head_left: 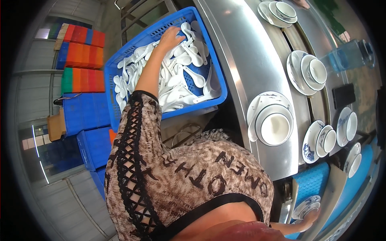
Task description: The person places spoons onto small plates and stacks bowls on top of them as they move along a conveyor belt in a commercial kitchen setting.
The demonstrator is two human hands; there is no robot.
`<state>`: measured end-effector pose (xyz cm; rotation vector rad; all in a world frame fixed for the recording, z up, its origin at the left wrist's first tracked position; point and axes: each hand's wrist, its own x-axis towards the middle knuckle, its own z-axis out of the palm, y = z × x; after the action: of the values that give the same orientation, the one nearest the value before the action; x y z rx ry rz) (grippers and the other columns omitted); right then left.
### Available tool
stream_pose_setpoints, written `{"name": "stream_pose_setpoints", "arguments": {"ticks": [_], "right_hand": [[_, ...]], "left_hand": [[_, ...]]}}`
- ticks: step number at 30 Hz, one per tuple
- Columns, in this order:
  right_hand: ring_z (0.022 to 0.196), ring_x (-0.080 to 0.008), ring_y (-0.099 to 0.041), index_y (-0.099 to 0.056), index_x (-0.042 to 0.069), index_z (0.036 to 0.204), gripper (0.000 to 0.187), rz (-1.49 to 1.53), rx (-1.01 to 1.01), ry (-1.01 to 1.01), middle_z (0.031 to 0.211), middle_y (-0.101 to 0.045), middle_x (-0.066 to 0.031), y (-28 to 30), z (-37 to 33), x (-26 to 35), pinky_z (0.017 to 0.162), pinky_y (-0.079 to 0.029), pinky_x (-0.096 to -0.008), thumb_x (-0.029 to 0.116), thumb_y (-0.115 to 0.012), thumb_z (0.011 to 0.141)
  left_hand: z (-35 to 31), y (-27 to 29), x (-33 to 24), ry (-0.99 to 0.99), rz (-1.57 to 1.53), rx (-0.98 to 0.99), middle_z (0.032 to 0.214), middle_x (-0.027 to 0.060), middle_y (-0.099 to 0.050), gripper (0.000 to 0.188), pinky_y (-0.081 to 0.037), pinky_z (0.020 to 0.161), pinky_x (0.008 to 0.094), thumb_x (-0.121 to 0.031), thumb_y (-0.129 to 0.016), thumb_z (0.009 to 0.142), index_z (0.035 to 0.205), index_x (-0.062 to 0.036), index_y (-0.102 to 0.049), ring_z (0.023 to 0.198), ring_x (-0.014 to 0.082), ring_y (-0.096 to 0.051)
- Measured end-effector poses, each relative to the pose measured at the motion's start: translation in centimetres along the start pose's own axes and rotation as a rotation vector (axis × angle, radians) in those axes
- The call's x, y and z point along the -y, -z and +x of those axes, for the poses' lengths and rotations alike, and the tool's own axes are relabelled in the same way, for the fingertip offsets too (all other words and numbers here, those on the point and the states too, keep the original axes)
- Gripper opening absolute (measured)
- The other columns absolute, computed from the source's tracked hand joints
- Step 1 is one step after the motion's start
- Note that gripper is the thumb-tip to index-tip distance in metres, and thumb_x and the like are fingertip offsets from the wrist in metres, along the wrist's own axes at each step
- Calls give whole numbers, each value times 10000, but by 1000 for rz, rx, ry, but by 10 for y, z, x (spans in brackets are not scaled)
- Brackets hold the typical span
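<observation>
My left arm stretches over a blue plastic basket [220, 100] heaped with white soup spoons [175, 80]. At the basket's far side, my left hand [170, 39] reaches down among the spoons, fingers apart; no spoon shows clearly in its grasp. Far off at the lower right, my right hand [310, 219] grips the near edge of a patterned plate with a bowl [306, 207] on it. That set rests over a blue conveyor belt [311, 179]. The undersides of the right fingers are hidden.
A bowl-and-plate set [275, 126] stands on the steel counter [241, 48] beside the basket. More sets [313, 72] line the conveyor rails, near a dark phone [343, 95] and a clear blue container [348, 56]. Blue crates [86, 112] stand left. Another person's hand [301, 3] shows at top.
</observation>
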<state>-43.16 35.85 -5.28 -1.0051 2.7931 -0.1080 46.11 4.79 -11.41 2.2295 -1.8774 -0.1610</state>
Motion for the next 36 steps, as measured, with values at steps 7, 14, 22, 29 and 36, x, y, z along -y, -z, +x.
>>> {"name": "stream_pose_setpoints", "arguments": {"ticks": [7,14,22,29,36], "right_hand": [[996,-286,-539,-472,-1,1213,424,235,278,88,1121,-548,-191,1,24,1,848,-434,-353,79,-385,807],[1094,-261,-473,-412,11,1270,465,326,126,238,1205,-497,-170,-5,-17,37,923,-368,-343,231,-446,862],[1074,-266,-496,-388,-4,1278,486,1208,136,248,1205,-475,-154,-49,-31,105,924,-405,-368,124,-517,827],[916,-176,-565,-511,-26,1163,456,1081,212,235,1021,-593,-106,-58,-22,226,824,-433,-279,5,-511,708],[883,-181,-568,-496,-48,1160,476,969,280,220,994,-600,-125,-48,-22,259,806,-429,-270,39,-517,693]], "left_hand": [[58,-16,-36,-301,474,273,1044,180,-529,389,-439,832,419,-291,-546,763,1010,7,-575,974,339,-524],[-25,5,-18,-312,273,427,998,210,-535,591,-385,839,424,-549,-442,818,1165,-77,-524,929,359,-506],[-77,17,-78,-626,331,262,1176,207,-463,822,-341,931,436,-301,-787,511,1204,-23,-442,1078,370,-437],[-78,4,-79,-455,132,299,1081,168,-534,731,-394,867,399,-259,-766,575,1189,-8,-459,1006,350,-487],[-80,13,-62,-352,42,136,885,167,-599,371,-430,746,425,-148,-690,675,1006,-38,-563,846,365,-553]]}}
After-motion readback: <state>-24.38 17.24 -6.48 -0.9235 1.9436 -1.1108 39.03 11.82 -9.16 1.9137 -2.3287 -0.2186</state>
